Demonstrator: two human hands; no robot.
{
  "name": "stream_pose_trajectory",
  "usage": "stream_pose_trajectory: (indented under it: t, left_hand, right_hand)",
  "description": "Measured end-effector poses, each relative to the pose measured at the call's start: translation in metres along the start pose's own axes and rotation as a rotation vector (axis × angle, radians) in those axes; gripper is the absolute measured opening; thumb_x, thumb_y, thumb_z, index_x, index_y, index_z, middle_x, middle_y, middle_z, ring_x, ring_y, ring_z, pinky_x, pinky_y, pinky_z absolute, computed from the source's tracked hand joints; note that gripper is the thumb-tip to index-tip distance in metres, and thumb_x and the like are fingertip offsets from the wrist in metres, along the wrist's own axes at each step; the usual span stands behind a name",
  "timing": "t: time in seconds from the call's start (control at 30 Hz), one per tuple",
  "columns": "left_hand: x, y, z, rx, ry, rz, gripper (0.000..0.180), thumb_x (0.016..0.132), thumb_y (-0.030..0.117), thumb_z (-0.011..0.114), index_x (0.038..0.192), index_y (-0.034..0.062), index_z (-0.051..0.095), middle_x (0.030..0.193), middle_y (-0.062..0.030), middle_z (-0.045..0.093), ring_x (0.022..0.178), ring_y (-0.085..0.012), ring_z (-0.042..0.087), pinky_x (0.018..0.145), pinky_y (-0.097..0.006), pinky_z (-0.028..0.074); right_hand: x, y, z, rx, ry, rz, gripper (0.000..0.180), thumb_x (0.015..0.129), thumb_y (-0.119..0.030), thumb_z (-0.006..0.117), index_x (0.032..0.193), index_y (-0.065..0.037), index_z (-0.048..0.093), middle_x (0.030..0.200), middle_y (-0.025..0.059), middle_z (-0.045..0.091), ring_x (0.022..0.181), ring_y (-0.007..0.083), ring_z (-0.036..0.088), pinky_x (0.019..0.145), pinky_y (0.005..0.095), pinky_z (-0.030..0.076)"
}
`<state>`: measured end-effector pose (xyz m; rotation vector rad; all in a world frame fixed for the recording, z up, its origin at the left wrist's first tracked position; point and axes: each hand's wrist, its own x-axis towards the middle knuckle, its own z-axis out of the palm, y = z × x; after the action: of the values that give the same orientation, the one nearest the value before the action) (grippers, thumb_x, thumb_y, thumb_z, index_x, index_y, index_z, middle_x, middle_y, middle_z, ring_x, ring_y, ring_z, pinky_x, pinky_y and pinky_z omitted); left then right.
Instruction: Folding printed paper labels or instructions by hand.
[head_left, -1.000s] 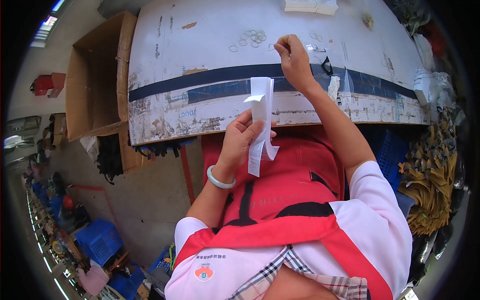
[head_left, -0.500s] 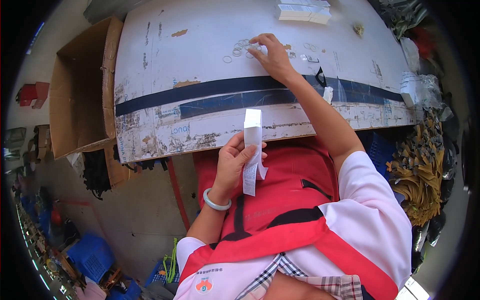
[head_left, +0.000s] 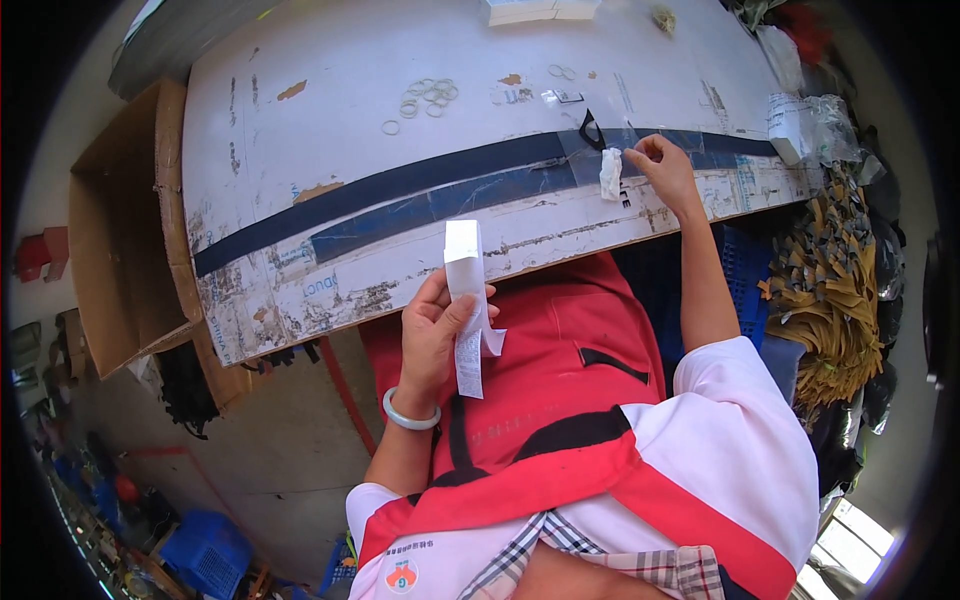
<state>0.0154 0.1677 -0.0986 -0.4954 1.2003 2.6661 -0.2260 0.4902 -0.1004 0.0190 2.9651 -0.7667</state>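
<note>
Now the right hand has swung away from the loose rings over to the table's near right edge, fingers pinching a small white tag there. Meanwhile the left hand stays closed around the folded white labels, upright above the red apron; looks like another tag is being collected.

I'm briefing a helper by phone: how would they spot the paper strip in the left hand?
Find the worn white table with the dark tape band along its near edge. Just in front of that edge, over the red apron, the left hand with a pale bangle holds the folded white paper strip upright; unlike the small crumpled white piece by the right hand, it is long and flat.
</note>
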Motion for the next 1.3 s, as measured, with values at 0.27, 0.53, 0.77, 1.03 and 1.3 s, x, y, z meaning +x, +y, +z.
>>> stream_pose_trajectory:
  t: [0.27,0.53,0.77,1.03,1.3]
  left_hand:
    - [-0.005,-0.007,0.008,0.058,-0.003,-0.006,0.044,0.095,0.011,0.063,0.133,-0.0039,0.048,0.109,-0.0184,0.067,0.089,-0.0214,0.069,0.077,-0.033,0.058]
    - [-0.012,-0.008,0.014,0.083,0.024,-0.006,0.043,0.095,0.009,0.062,0.134,-0.0035,0.047,0.110,-0.0177,0.067,0.090,-0.0218,0.069,0.079,-0.033,0.058]
    - [-0.012,-0.012,0.017,0.073,0.022,-0.015,0.046,0.094,0.009,0.065,0.134,-0.0034,0.047,0.111,-0.0176,0.067,0.089,-0.0212,0.069,0.078,-0.032,0.058]
    - [-0.009,-0.011,0.014,0.045,0.039,-0.024,0.046,0.094,0.009,0.064,0.135,-0.0039,0.046,0.111,-0.0182,0.066,0.091,-0.0214,0.069,0.078,-0.032,0.058]
    - [-0.007,-0.013,0.015,0.079,0.033,-0.013,0.042,0.095,0.008,0.061,0.133,-0.0029,0.047,0.109,-0.0193,0.067,0.088,-0.0226,0.069,0.077,-0.034,0.059]
  right_hand:
    - [-0.004,-0.024,0.025,0.203,-0.036,-0.152,0.018,0.087,-0.019,0.066,0.094,-0.003,0.069,0.085,0.0109,0.071,0.076,0.0232,0.066,0.072,0.0337,0.050]
    - [0.024,-0.049,0.027,0.261,0.038,-0.286,0.025,0.088,-0.026,0.068,0.100,-0.005,0.070,0.094,0.0126,0.071,0.083,0.0267,0.066,0.076,0.0344,0.051]
    - [0.110,-0.078,0.055,-0.089,0.121,-0.235,0.027,0.088,-0.032,0.066,0.101,-0.008,0.072,0.101,0.0135,0.069,0.093,0.0322,0.066,0.082,0.0415,0.052]
    - [0.122,-0.098,0.075,-0.092,0.063,-0.334,0.021,0.089,-0.026,0.064,0.095,-0.007,0.068,0.099,0.0146,0.068,0.094,0.0329,0.065,0.082,0.0443,0.050]
    - [0.082,-0.194,0.120,0.162,-0.060,-0.655,0.019,0.092,-0.022,0.061,0.099,-0.006,0.068,0.100,0.0147,0.067,0.095,0.0334,0.063,0.083,0.0419,0.049]
